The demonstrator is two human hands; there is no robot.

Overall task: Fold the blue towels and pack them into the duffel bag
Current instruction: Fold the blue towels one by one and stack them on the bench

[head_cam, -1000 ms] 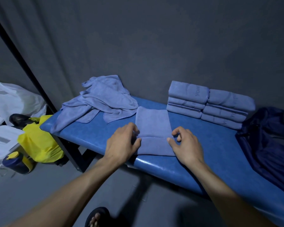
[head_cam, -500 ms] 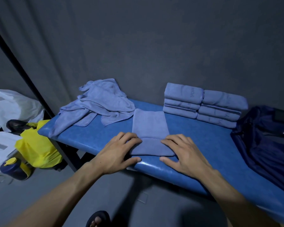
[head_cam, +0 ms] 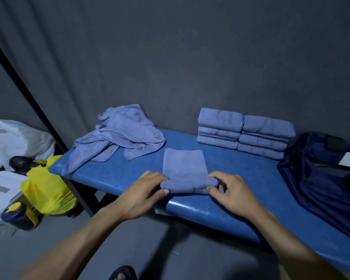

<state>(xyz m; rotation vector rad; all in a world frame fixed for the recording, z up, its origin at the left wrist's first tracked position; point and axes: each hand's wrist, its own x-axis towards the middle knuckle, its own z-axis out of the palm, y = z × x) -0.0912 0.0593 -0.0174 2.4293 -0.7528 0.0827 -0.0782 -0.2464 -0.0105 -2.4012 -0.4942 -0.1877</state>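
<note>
Towel (head_cam: 183,168) under work lies flat on the blue worktop (head_cam: 240,178), near its front edge, between an unfolded heap (head_cam: 121,134) to the left and folded stacks (head_cam: 242,132) to the right. Left hand (head_cam: 141,193) grips the left end of the near fold, thumb beneath and fingers curled over the top; right hand (head_cam: 230,190) pinches the right end likewise, fingers (head_cam: 212,178) bent round the doubled edge. Holding both ends at once appears intended to keep the fold square as it is turned away from the person. The narrow strip shape suggests lengthwise folds are done and the final short folds are in hand. Stacks sit against the rear wall, beside the bag (head_cam: 321,178), probably for a short transfer when packing. Bag lies slack at the right end of the worktop; whether it is open cannot be determined. No towel is visibly packed; by my judgement, the heap holds more than one towel.
</note>
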